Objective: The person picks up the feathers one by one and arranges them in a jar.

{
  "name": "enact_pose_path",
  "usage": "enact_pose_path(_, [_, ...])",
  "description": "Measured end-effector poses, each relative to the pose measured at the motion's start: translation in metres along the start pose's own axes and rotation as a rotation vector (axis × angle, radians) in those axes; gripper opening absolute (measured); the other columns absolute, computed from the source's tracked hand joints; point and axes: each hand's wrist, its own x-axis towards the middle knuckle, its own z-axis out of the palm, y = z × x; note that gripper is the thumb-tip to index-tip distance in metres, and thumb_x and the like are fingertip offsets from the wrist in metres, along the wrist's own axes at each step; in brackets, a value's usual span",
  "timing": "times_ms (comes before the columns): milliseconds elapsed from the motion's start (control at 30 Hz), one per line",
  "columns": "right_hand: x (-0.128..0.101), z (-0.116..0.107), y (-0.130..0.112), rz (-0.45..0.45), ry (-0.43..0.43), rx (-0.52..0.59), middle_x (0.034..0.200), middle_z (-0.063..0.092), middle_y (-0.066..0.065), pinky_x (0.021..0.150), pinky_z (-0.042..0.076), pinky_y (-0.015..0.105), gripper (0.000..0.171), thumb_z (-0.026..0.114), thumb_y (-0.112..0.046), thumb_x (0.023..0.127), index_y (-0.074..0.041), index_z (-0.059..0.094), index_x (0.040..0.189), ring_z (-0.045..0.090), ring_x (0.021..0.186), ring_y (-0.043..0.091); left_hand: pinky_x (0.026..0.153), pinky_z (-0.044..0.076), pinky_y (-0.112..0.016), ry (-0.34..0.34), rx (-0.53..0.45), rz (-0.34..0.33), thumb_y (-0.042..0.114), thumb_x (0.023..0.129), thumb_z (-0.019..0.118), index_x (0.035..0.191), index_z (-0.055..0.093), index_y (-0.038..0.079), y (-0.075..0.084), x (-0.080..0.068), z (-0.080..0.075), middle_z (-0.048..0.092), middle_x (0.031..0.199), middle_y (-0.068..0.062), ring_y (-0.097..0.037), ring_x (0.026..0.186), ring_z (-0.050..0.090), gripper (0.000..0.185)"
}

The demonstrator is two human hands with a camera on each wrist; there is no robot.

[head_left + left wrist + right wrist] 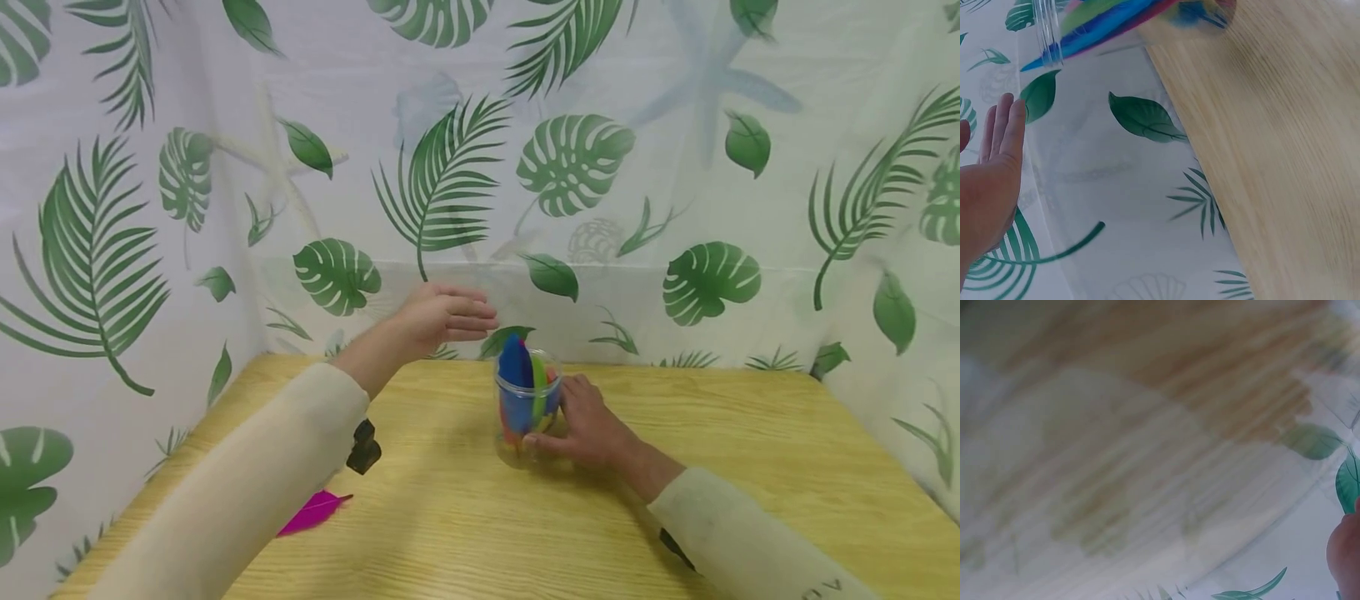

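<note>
A clear plastic jar (517, 454) stands near the back of the table, with several feathers in it. A blue feather (513, 365) and a light green feather (538, 379) reach up to or past its rim. My right hand (588, 425) grips the jar from the right, thumb at the front and fingers round its far side. In the right wrist view only part of that hand (1344, 556) shows at the edge. Raised to the left of the jar and above it, my left hand (450, 317) holds nothing, its fingers straight; the left wrist view shows its palm (988, 187).
A magenta feather (315, 510) lies on the wooden table (450, 533) at the front left, partly behind my left sleeve (247, 492). White cloth (480, 67) printed with green leaves closes off the back and both sides.
</note>
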Motion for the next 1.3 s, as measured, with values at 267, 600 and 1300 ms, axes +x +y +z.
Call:
enact_pose_path(267, [0.001, 0.002, 0.0, -0.022, 0.012, 0.014, 0.134, 0.058, 0.01, 0.103, 0.036, 0.05, 0.086, 0.075, -0.058, 0.08, -0.005, 0.047, 0.142, 0.043, 0.118, 0.027, 0.104, 0.048, -0.044, 0.012, 0.042, -0.018, 0.002, 0.1, 0.055, 0.141, 0.045, -0.01, -0.014, -0.015, -0.039, 0.065, 0.126, -0.022, -0.033, 0.12, 0.064, 0.044])
enact_pose_path(600, [0.0, 0.002, 0.002, 0.001, 0.008, 0.006, 0.133, 0.057, 0.01, 0.106, 0.036, 0.052, 0.088, 0.074, -0.06, 0.08, -0.006, 0.045, 0.144, 0.043, 0.122, 0.028, 0.102, 0.049, -0.046, -0.039, 0.09, -0.04, 0.007, 0.103, 0.05, 0.139, 0.041, -0.015, -0.026, -0.029, -0.072, 0.056, 0.135, -0.031, -0.029, 0.112, 0.068, 0.043])
enact_pose_path(1300, [0.001, 0.003, 0.001, -0.006, 0.019, -0.021, 0.132, 0.058, 0.011, 0.111, 0.027, 0.056, 0.088, 0.073, -0.061, 0.079, -0.005, 0.046, 0.141, 0.044, 0.122, 0.029, 0.097, 0.052, -0.044, -0.044, 0.116, -0.149, 0.01, 0.104, 0.047, 0.139, 0.04, -0.017, -0.046, -0.059, -0.119, 0.071, 0.112, -0.014, -0.027, 0.106, 0.071, 0.045])
